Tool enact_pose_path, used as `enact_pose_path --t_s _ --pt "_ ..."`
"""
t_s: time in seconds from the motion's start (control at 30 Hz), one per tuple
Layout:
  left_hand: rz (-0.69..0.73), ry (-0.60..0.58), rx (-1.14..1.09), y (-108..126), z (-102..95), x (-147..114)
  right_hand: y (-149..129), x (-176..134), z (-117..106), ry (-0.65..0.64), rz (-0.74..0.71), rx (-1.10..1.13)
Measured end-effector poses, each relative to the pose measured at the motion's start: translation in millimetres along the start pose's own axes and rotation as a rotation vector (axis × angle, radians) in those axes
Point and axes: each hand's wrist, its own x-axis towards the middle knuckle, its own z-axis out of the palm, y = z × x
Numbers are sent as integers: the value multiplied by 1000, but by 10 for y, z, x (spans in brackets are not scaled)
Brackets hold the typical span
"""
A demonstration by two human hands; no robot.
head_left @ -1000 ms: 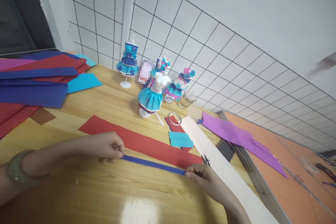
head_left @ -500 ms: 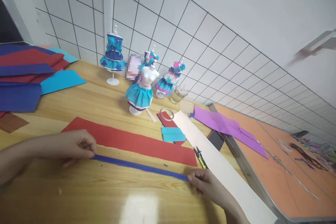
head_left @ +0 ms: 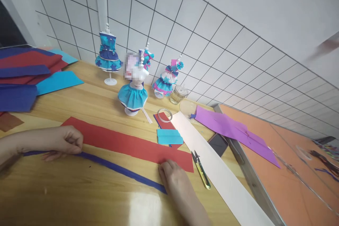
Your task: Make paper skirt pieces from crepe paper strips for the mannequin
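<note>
My left hand (head_left: 63,139) pinches a narrow dark-blue crepe paper strip (head_left: 119,171). One end of the strip reaches left under the wrist; the rest slants right over the wooden table and runs to the side of my right hand (head_left: 173,180). That hand rests at the lower edge of a long red paper band (head_left: 119,143), its fingers curled down and together. Whatever lies under those fingertips is hidden. Yellow-handled thread snips (head_left: 200,171) lie just right of the band.
Small dress forms in paper skirts, one with a turquoise skirt (head_left: 133,97), stand at the back beside a glass jar (head_left: 179,94). Coloured paper sheets (head_left: 18,95) are piled left. A white strip (head_left: 212,167), a phone (head_left: 218,144) and purple paper (head_left: 233,127) lie right.
My right hand has let go of the blue strip's end and moved left to the red band's edge. My left hand has shifted slightly left, and the strip is now slack.
</note>
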Motion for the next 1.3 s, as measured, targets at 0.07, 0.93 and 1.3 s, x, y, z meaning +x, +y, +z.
enact_pose_path --t_s 0.07,0.93,1.3 --pt "-26 -109 -63 69 13 -19 143 0 -107 -19 18 24" --pt "40 49 -191 108 123 -36 -135 -81 67 -13 -134 273" --pt "93 54 -174 169 158 -73 30 -66 257 4 -190 324"
